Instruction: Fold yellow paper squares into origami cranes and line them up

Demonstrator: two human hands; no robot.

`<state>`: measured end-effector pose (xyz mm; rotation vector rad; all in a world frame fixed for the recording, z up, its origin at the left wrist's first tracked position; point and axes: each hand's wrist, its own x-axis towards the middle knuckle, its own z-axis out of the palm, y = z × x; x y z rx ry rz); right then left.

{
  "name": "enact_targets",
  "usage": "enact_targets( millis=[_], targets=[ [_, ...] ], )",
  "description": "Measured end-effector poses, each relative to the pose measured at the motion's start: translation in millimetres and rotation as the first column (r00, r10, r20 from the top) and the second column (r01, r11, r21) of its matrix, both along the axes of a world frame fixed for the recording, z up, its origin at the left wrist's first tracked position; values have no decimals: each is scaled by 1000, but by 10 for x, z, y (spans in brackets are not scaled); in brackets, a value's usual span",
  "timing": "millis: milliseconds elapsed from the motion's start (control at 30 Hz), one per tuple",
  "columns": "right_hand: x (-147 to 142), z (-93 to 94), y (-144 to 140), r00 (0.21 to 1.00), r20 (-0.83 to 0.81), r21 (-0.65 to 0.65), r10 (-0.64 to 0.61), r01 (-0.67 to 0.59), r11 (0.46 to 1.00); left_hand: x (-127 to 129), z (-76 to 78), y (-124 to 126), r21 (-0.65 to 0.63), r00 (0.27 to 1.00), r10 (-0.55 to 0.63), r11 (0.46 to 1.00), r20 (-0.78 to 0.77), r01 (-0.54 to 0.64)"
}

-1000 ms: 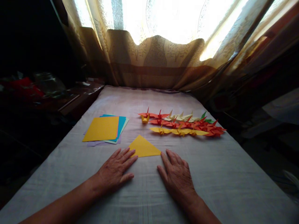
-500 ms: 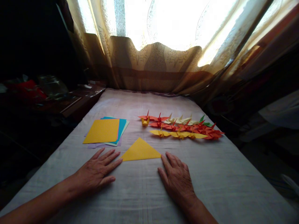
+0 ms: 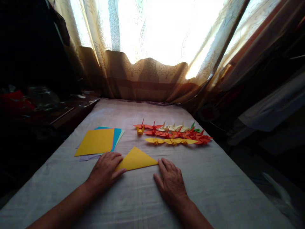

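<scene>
The folded yellow triangle [image 3: 138,160] lay on the pale cloth [image 3: 138,203] between the separated hands, left hand [image 3: 106,168] curled over its left corner (pinch not discernible), right hand [image 3: 170,179] unclenched with fingertips at its right corner, paper stack [image 3: 95,141] farther left, folded cranes [image 3: 175,135] far right.

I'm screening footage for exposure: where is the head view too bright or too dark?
Head view: backlight burns the curtain white in its upper middle; head view, far left: a red item sinks into darkness; head view: the folded yellow paper is neither.
</scene>
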<state>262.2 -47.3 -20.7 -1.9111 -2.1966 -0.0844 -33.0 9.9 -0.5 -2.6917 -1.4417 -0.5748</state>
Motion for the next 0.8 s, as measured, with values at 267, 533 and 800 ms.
enact_targets(
  millis=[267, 533, 800],
  targets=[
    [-62, 67, 72, 1000, -3, -23, -3, 3, 1000, 6, -250, -119, 56, 992, 21, 998, 128, -28],
    [-109, 63, 159, 999, -48, -3, -11, 11, 1000, 27, -196, -154, 164, 981, -77, 985, 177, 47],
    [-45, -30, 134, 977, -162, 272, 142, -94, 958, 117, -176, -189, 253, 976, -212, 948, 50, 193]
  ],
)
